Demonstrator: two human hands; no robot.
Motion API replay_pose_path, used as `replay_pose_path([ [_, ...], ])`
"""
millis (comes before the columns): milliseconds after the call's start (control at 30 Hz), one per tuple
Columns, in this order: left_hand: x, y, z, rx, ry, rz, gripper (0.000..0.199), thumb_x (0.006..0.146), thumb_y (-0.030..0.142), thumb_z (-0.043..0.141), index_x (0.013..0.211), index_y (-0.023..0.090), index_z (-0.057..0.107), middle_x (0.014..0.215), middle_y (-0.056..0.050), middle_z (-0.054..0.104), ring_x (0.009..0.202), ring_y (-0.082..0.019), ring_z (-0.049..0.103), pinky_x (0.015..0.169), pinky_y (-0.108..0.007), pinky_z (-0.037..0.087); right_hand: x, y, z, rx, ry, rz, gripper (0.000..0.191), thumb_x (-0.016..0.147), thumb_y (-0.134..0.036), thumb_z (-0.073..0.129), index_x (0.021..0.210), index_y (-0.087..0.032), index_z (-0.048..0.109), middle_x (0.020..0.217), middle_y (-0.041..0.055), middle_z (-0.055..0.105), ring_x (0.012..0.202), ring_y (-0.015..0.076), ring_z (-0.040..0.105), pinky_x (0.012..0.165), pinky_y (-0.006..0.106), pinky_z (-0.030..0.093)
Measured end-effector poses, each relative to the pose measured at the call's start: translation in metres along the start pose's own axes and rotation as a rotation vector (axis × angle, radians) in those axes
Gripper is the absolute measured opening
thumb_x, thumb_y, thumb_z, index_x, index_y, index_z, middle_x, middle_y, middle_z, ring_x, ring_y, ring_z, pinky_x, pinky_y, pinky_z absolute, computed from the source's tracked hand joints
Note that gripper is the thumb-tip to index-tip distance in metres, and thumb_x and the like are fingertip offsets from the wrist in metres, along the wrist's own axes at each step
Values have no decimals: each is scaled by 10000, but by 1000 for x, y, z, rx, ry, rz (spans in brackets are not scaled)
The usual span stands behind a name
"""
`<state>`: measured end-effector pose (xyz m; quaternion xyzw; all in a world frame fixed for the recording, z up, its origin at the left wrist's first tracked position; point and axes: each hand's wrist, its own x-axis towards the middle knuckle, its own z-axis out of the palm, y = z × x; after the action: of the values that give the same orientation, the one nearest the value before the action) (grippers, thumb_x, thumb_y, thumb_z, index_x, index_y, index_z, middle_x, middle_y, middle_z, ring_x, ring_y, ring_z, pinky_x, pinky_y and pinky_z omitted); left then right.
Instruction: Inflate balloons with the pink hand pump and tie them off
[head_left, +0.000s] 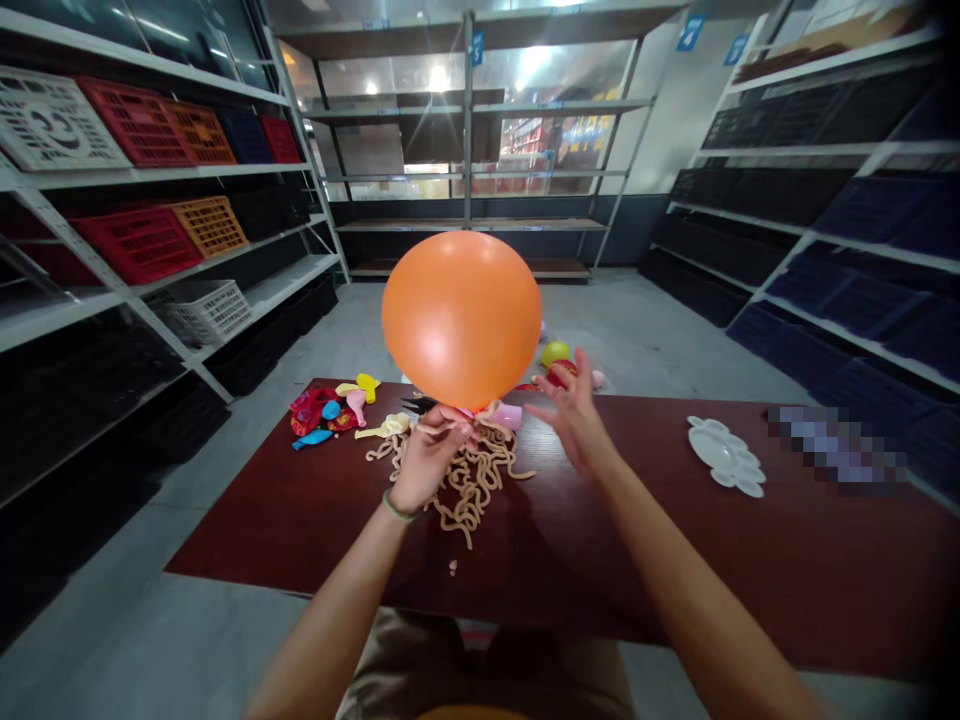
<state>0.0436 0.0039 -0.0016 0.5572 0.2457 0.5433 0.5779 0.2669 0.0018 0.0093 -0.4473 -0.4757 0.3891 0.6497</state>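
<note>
A large inflated orange balloon (462,315) stands upright over the middle of the table. My left hand (431,462) is closed around its neck from below, fingers pinched together; the knot or opening is hidden. To the right, my right hand (574,415) is held up with its fingers apart and nothing in it. Beneath my left hand lies a tangled heap of beige string-like strands (469,490). A pink-purple cylinder (508,417) lies just behind the heap. Beside it on the left rests a limp cream balloon (386,427).
Several uninflated balloons (330,412) in red, blue, pink and yellow lie on the dark red table (247,530). A white scalloped palette (726,455) sits at the right, near a blurred-out item (836,443). A small yellow-green balloon (555,352) shows behind. Shelves with crates (139,243) surround the space.
</note>
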Motion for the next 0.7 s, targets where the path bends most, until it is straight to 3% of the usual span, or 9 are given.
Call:
replay_pose_path([
  [67,0,-7,0,29,-48,-49,270,833,401,718,861,156,607,782,-27,659,644,-116,606,644,-259,508,-1,5,10,166,-95,80,982,767,-639,657,1522,-499,44,1620,59,162,1388,312,395,878,519,549],
  [167,2,-13,0,126,-102,-112,306,833,442,702,821,150,610,762,-26,641,635,-122,584,630,-262,501,-6,-3,23,306,-173,72,1038,722,-602,717,1507,-538,42,1654,-2,107,1414,312,370,876,554,548],
  [333,5,-19,2,301,-232,-188,332,877,478,627,820,151,642,717,-21,625,625,-135,566,614,-266,485,-10,-18,28,262,-232,35,997,731,-650,687,1515,-497,91,1615,15,272,1399,290,404,942,550,518],
  [533,12,-24,11,374,-264,-183,319,886,467,615,870,155,681,772,-46,676,666,-157,599,663,-296,511,-6,-18,30,178,-147,-59,916,793,-556,628,1530,-415,103,1580,72,326,1342,292,470,949,524,517],
  [633,15,-20,8,309,-286,-169,274,863,412,667,1002,176,677,988,-91,712,908,-213,670,848,-376,537,0,-20,27,63,-83,-114,881,841,-562,512,1548,-353,30,1582,99,306,1362,287,450,921,500,542],
  [700,19,-15,2,256,-307,-195,369,845,381,701,1159,199,638,1184,-132,671,1077,-255,651,932,-433,522,7,-20,21,21,-27,-145,853,865,-548,462,1543,-369,-23,1598,85,273,1388,276,420,908,490,552],
])
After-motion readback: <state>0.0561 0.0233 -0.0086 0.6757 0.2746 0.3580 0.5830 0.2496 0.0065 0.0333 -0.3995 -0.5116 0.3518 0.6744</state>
